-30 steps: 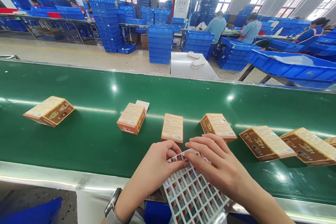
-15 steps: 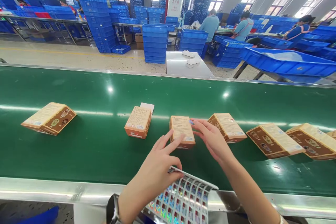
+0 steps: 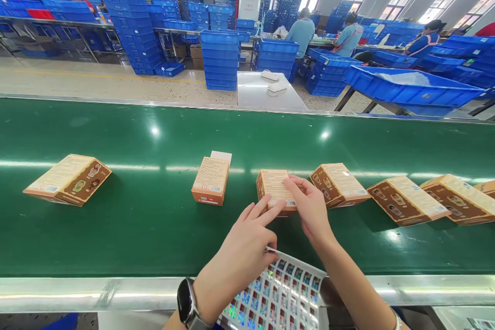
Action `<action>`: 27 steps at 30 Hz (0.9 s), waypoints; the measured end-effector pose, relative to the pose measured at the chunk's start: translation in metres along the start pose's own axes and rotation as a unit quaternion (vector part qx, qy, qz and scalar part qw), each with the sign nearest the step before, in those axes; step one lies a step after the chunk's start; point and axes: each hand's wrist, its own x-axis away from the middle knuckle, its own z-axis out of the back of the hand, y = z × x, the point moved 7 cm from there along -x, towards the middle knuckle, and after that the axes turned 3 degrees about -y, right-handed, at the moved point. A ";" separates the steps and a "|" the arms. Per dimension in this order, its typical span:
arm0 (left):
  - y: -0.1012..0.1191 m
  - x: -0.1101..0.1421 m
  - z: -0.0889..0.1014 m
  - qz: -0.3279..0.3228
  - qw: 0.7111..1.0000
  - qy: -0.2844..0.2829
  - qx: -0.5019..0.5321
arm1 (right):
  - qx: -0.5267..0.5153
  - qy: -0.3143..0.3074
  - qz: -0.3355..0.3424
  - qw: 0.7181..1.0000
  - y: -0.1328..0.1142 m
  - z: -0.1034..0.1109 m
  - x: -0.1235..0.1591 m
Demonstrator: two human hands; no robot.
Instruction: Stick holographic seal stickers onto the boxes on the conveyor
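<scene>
A sheet of shiny holographic stickers [image 3: 276, 294] is pinched between the thumb and a finger of my left hand [image 3: 242, 247]. Its other fingers stretch forward onto the near part of a brown and cream carton [image 3: 273, 183]. My right hand [image 3: 309, 203] has its fingertips pressed on the upper right of that carton's top face. They cover the spot where a small bluish sticker showed earlier, so the sticker is hidden. Left of this carton lies another carton [image 3: 211, 180] with a white flap sticking out behind. To the right rests a carton [image 3: 338, 185] with a small light sticker on top.
The cartons lie on a green conveyor belt [image 3: 116, 237] with a metal edge [image 3: 135, 291]. One tilted carton [image 3: 69, 180] is far left; several more [image 3: 408, 201] line the right. Beyond stand a metal table [image 3: 266, 93], stacked blue crates [image 3: 220, 62] and people at work.
My right fingertips have come down onto the carton's top, covering the bluish sticker. Both hands, the sticker sheet and the carton appear slightly further right in view.
</scene>
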 end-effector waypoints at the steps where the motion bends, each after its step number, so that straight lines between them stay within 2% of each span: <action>1: 0.002 -0.002 -0.001 -0.002 1.000 -0.002 0.000 | 0.022 0.000 0.010 1.000 -0.002 0.004 -0.001; 6: 0.010 -0.014 -0.004 -0.011 1.000 -0.012 0.007 | 0.137 0.003 0.048 0.989 -0.017 0.027 -0.014; 11: 0.019 -0.020 -0.009 -0.028 0.998 -0.009 0.062 | 0.184 0.010 0.068 0.980 -0.031 0.052 -0.033; 14: 0.017 -0.010 0.002 0.019 0.990 0.026 0.140 | 0.213 0.016 0.149 0.966 -0.061 0.063 -0.018; 15: 0.013 -0.004 0.007 0.057 0.982 0.032 0.176 | 0.229 -0.009 0.190 0.955 -0.073 0.061 -0.006; 16: 0.008 0.003 0.011 0.099 0.971 0.032 0.214 | 0.247 -0.071 0.227 0.939 -0.084 0.053 0.009; 17: 0.004 0.010 0.015 0.137 0.958 0.031 0.251 | 0.264 -0.161 0.245 0.919 -0.090 0.042 0.026; 18: 0.001 0.017 0.020 0.168 0.943 0.029 0.284 | 0.279 -0.245 0.250 0.894 -0.092 0.032 0.043; 20: -0.004 0.030 0.030 0.201 0.919 0.032 0.337 | 0.300 -0.341 0.243 0.857 -0.092 0.020 0.071; 22: -0.008 0.038 0.039 0.203 0.901 0.033 0.383 | 0.308 -0.356 0.237 0.850 -0.092 0.016 0.084; 24: -0.017 0.042 0.049 0.200 0.895 0.057 0.394 | 0.307 -0.342 0.237 0.856 -0.090 0.017 0.088; 25: -0.025 0.043 0.057 0.210 0.897 0.094 0.376 | 0.305 -0.332 0.240 0.860 -0.089 0.019 0.089; 27: -0.043 0.046 0.076 0.250 0.903 0.212 0.276 | 0.301 -0.317 0.256 0.863 -0.086 0.025 0.094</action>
